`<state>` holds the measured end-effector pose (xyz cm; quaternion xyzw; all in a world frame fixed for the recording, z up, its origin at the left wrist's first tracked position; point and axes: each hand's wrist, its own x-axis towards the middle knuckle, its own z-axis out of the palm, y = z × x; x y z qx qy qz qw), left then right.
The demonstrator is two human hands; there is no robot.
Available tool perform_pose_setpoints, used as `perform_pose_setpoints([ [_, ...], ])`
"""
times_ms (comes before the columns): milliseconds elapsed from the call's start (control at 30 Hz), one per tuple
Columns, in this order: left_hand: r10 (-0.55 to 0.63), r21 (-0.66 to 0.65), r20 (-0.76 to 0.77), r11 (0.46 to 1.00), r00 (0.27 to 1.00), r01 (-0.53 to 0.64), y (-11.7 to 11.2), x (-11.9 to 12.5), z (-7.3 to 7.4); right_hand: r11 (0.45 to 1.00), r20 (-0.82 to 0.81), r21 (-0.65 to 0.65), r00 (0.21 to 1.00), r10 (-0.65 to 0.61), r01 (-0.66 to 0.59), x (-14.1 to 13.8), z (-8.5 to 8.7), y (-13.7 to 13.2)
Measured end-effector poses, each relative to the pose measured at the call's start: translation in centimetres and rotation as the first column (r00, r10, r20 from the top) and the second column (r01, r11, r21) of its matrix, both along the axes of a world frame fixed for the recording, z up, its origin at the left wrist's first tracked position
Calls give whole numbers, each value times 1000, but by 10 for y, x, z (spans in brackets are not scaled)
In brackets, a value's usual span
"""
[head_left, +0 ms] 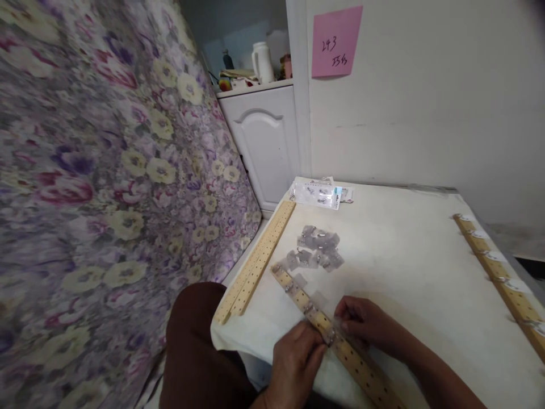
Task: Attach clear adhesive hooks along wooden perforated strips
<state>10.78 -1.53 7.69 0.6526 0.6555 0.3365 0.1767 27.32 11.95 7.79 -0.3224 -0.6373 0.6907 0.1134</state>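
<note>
A perforated wooden strip (364, 366) runs diagonally across the table's near side, with small clear plastic pieces and shiny metal bits along its far half. At its left edge, my left hand (296, 358) is closed, thumb and fingers pressed to the strip beside one of the metal bits (330, 336). From the other side, my right hand (368, 322) is closed with curled fingers next to a clear plastic piece; what its fingertips hold is hidden. Beyond the strip lies a loose pile of small clear plastic bags (319, 241) with shiny metal items, too small to name.
Two more perforated wooden strips (261, 258) lie along the left table edge. Another strip (496, 270) with white cards and metal pieces stands at the right. Packaging cards (317, 192) lie at the back of the white-covered table (400, 244). A floral curtain (128, 170) hangs at left.
</note>
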Motion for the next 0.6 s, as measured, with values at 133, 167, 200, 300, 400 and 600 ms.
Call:
perform_pose_setpoints([
  [133, 7, -12, -8, 1000, 1000, -7, 0, 0, 0, 1000, 21, 14, 1000, -9, 9, 0, 0, 0],
  [167, 8, -14, -7, 1000, 1000, -8, 0, 0, 0, 1000, 23, 15, 1000, -8, 8, 0, 1, 0],
  [200, 8, -13, -7, 1000, 1000, -8, 0, 0, 0, 1000, 24, 15, 1000, -7, 6, 0, 1, 0],
  [300, 3, 5, -9, 1000, 1000, -3, 1, 1, -1, 1000, 31, 21, 1000, -1, 0, -1, 3, 0],
  [400, -3, 18, -17, 1000, 1000, 4, 1, 0, -3, 1000, 37, 25, 999, 6, -7, -1, 4, 0],
  [600, -20, 15, 20, 1000, 1000, 19, -4, -4, -7, 999, 35, 46, 999, 6, -8, -1, 2, 0],
])
